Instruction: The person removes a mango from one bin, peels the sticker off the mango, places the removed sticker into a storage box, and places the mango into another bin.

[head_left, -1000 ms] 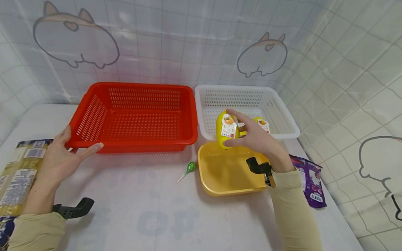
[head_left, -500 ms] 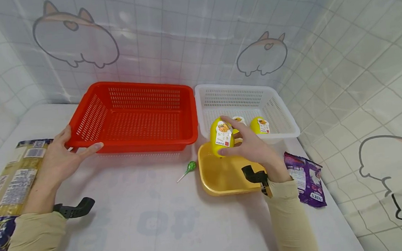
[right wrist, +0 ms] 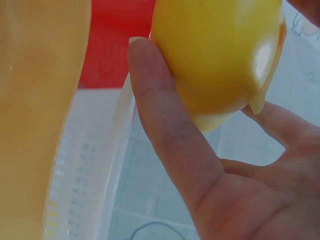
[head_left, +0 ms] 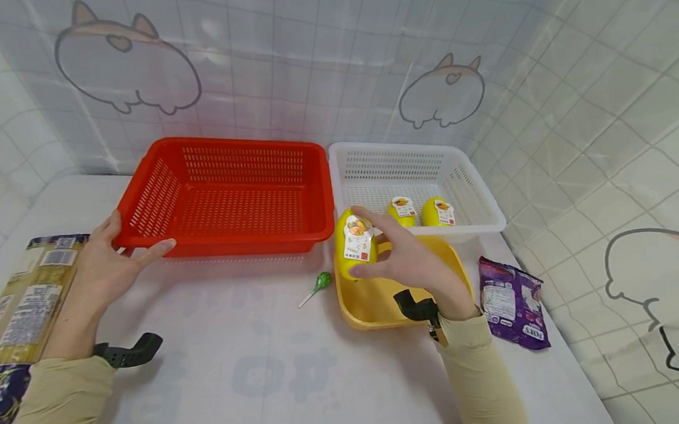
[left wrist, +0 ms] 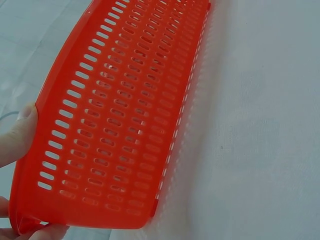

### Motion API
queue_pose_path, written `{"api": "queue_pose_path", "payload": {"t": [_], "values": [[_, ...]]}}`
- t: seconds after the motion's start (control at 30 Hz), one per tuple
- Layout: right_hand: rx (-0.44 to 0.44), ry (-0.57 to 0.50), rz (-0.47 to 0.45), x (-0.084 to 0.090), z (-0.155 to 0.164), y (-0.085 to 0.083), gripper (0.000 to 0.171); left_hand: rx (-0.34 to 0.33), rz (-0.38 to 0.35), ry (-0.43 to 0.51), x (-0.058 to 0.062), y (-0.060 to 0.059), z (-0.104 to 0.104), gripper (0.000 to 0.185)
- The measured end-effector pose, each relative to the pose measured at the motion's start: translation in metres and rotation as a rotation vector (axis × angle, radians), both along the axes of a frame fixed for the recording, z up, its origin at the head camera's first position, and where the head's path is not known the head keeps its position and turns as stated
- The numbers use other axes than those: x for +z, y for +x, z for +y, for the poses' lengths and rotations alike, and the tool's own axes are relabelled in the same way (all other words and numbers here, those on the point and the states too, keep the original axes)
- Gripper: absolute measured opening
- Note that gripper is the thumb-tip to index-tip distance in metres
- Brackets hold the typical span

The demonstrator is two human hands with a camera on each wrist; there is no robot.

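1. Tiled backdrop w/ cat drawings; white desk [head_left: 255,352].
2. Right hand [head_left: 409,263] grip holds yellow cup [head_left: 356,254] over yellow tray [head_left: 376,295], 6 o'clock of white basket [head_left: 483,207].
3. Left hand [head_left: 101,270] grip clasps red basket [head_left: 231,200] corner, 9 o'clock side.

Purple foil snack packet [head_left: 513,303], on the table right of the yellow tray: white lettering near its lower edge, seemingly "FOX'S". Labels on the yellow plastic cups [head_left: 356,244] and the long printed bag [head_left: 15,311]: print too small to read.

2 cups [head_left: 420,211] inside right basket [head_left: 485,208]
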State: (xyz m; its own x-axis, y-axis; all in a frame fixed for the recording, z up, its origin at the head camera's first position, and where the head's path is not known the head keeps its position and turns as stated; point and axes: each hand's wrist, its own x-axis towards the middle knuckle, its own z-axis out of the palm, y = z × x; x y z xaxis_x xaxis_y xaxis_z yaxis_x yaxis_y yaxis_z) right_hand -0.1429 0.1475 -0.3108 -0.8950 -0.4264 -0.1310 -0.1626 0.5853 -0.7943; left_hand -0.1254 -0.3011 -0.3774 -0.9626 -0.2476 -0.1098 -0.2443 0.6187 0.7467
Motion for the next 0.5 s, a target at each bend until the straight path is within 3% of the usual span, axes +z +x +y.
{"api": "queue_pose_path", "payload": {"t": [0.27,0.5], "values": [[0.069,-0.012,0.013,0.002,-0.016,0.007,0.091,-0.017,0.09,0.028,-0.006,-0.001,0.001,0.107],[0.095,-0.019,0.0,0.004,-0.031,0.015,0.091,-0.024,0.114,0.049,-0.007,-0.002,0.001,0.103]]}}
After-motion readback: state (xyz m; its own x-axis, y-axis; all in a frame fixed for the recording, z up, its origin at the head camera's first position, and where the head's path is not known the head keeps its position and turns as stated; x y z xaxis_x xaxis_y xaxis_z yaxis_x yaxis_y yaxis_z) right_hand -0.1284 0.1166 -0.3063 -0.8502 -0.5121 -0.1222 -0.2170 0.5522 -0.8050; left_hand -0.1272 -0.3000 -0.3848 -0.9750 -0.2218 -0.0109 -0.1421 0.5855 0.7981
